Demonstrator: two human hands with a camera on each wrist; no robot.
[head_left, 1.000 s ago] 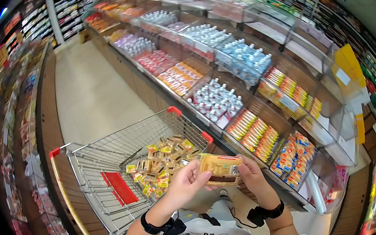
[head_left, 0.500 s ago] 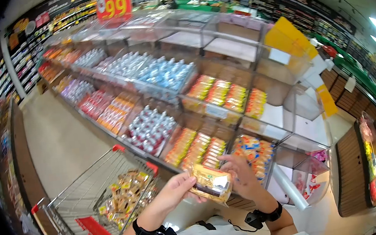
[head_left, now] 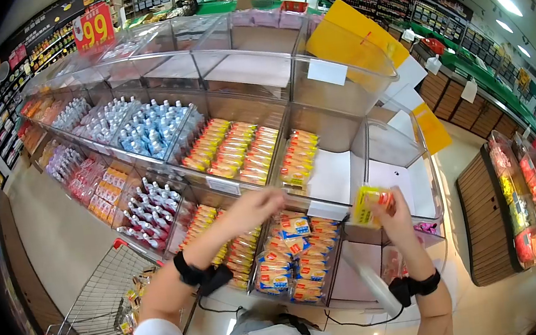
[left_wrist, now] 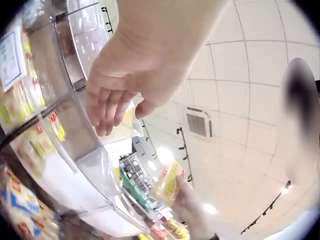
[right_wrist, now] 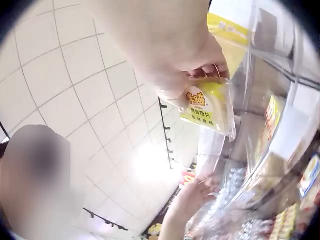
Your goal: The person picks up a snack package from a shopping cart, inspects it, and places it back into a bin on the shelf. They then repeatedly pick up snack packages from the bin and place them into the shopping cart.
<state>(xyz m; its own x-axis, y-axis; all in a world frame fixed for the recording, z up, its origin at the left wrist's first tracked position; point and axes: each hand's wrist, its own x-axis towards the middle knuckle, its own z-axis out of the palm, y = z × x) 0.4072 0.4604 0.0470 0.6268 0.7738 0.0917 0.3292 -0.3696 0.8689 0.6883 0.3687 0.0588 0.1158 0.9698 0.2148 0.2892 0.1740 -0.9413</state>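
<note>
In the head view my right hand pinches a clear snack packet with a yellow-green label, raised over the right end of the display bins. The right wrist view shows the packet from close by, its label outward, fingers and thumb at its upper edge. My left hand hangs with loosely bent fingers, nothing in them, above a bin of orange-and-blue snack packets. In the left wrist view that hand points its fingers downward, apart from the packet.
Tiered clear bins hold bottles, yellow-and-red packets and others. A wire shopping cart with several packets stands at lower left. A rolled plastic sheet leans at the bins' front right. A wooden stand is further right.
My view has swung right and the cart has slid left in view. My left hand has let go of the packet; the right hand now carries it out to the right, a different face showing.
</note>
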